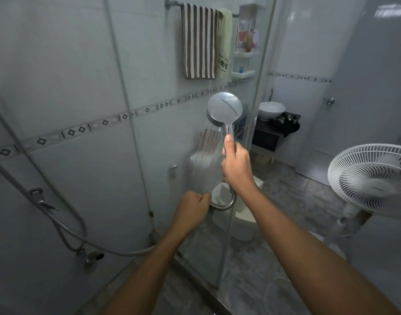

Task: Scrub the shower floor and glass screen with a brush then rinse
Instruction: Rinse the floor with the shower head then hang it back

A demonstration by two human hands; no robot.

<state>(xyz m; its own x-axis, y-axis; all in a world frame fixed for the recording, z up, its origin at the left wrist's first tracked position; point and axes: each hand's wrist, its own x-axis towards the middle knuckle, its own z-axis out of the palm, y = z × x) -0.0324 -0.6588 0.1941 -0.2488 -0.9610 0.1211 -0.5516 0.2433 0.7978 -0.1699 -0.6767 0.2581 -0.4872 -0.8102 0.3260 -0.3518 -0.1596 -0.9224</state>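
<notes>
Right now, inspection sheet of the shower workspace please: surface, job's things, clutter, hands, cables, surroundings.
Surface: clear glass shower screen, water spray hitting it.
Job's things: round chrome shower head, spraying; brush: nothing seen.
Clutter: brown-and-white striped towel, hanging; white corner shelf holding toiletries.
Hands: right hand grips the head's handle; left hand curled round flexible metal hose.
Cables: hose loops between hands, then runs to wall fitting.
Surroundings: white pedestal fan; white round basin.
</notes>
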